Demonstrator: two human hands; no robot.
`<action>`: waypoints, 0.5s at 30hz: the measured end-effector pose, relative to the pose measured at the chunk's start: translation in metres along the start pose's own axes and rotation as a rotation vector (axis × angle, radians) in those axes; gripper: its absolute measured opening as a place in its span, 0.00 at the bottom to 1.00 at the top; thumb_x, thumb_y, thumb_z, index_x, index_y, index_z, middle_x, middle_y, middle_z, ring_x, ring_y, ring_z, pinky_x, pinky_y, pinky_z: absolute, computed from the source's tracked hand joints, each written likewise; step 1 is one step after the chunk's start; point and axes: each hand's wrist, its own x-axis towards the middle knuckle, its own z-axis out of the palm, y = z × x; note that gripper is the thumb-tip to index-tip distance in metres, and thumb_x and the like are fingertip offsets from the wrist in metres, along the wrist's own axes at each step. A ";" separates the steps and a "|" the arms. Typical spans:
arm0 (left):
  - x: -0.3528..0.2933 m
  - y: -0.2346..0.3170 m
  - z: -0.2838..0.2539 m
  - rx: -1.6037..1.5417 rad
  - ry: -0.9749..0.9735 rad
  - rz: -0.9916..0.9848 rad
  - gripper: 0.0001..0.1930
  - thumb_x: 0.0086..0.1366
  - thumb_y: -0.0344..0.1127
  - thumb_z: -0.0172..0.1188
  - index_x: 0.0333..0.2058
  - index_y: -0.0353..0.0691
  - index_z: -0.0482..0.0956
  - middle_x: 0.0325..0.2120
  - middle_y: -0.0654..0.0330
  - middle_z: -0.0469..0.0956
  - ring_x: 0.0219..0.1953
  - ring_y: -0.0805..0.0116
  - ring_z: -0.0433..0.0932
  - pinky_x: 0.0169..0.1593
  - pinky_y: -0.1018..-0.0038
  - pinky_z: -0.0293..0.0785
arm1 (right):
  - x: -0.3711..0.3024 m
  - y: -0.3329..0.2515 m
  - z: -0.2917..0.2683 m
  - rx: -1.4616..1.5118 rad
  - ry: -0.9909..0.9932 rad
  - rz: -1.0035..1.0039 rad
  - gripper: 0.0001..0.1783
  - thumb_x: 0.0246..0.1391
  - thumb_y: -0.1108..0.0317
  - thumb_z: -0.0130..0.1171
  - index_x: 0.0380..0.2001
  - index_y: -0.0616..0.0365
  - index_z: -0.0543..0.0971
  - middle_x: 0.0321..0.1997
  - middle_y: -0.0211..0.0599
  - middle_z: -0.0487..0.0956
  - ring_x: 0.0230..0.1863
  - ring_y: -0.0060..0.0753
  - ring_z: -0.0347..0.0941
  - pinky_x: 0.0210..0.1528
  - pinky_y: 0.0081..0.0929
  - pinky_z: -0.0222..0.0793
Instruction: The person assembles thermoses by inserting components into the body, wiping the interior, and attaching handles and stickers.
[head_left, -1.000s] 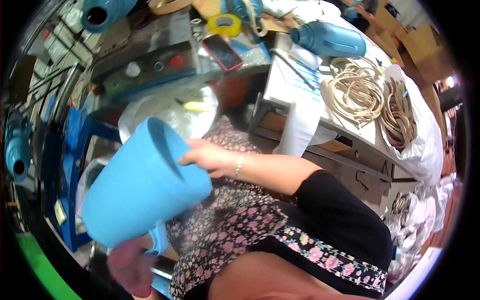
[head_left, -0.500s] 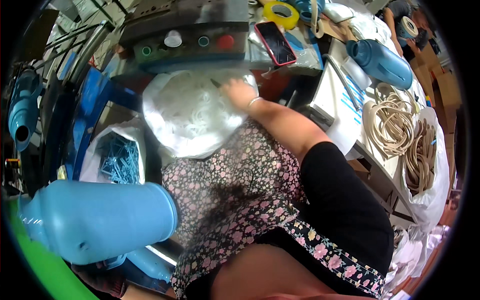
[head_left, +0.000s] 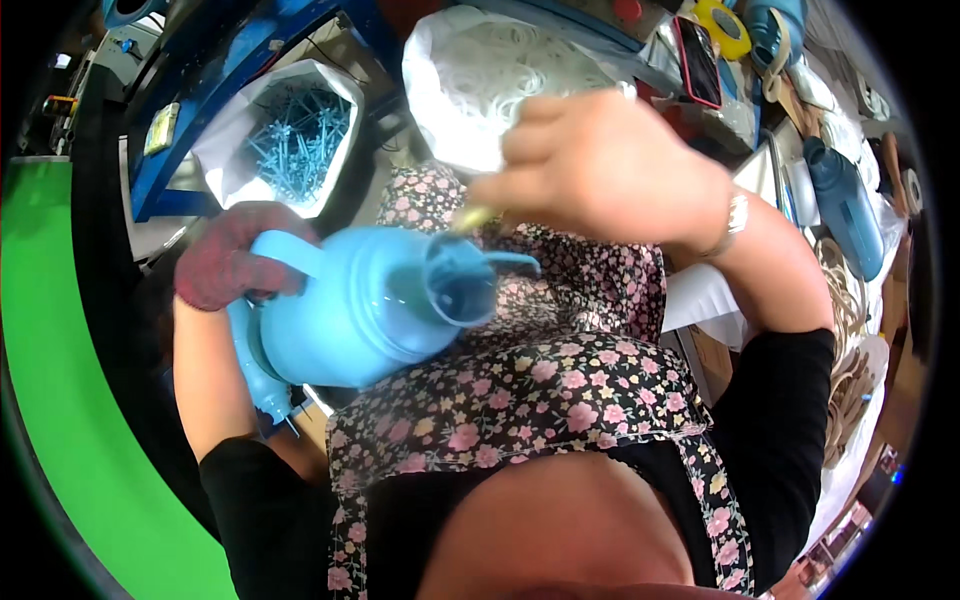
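My left hand [head_left: 235,257], in a dark red glove, is closed on the handle of a light blue plastic jug [head_left: 350,310]. The jug lies tilted across my lap, its open mouth toward the right. Above that mouth, my bare right hand [head_left: 600,165] is closed and smeared by motion. A small knife-like tool [head_left: 476,217] with a yellowish part shows below its fingers; its exact kind is blurred. Behind the right hand stands a white bag of clear plastic rings [head_left: 510,75]. Another blue plastic piece [head_left: 258,370] shows partly behind the jug.
A white bag [head_left: 225,160] of thin blue plastic parts [head_left: 300,145] stands at the left, beside a blue metal frame [head_left: 215,75]. Along the left runs a green surface [head_left: 50,350]. To the right are a phone [head_left: 697,60], yellow tape [head_left: 722,28] and another blue jug [head_left: 845,205].
The view has shifted toward the left. My right hand has left the bag of rings and come to the jug's mouth. The jug has turned, and my left hand now shows on its handle.
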 end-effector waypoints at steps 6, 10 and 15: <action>-0.029 -0.028 0.019 -0.138 0.285 0.020 0.17 0.37 0.31 0.71 0.32 0.37 0.82 0.20 0.63 0.78 0.21 0.76 0.75 0.25 0.78 0.70 | -0.038 -0.016 -0.014 0.348 -0.119 0.439 0.15 0.52 0.61 0.62 0.41 0.56 0.79 0.27 0.45 0.80 0.28 0.43 0.78 0.34 0.34 0.73; -0.027 -0.030 0.054 0.914 0.612 0.683 0.21 0.41 0.35 0.74 0.37 0.40 0.81 0.26 0.62 0.79 0.29 0.65 0.77 0.35 0.68 0.73 | -0.033 -0.023 0.011 0.381 -0.140 0.636 0.20 0.52 0.62 0.62 0.47 0.60 0.78 0.33 0.52 0.80 0.33 0.47 0.80 0.39 0.36 0.74; -0.003 -0.061 0.068 1.309 0.596 0.777 0.20 0.47 0.37 0.72 0.40 0.44 0.79 0.33 0.59 0.78 0.41 0.55 0.76 0.44 0.59 0.73 | -0.064 -0.008 0.046 0.961 -0.570 0.681 0.21 0.61 0.55 0.54 0.48 0.61 0.77 0.31 0.41 0.81 0.32 0.39 0.78 0.38 0.37 0.74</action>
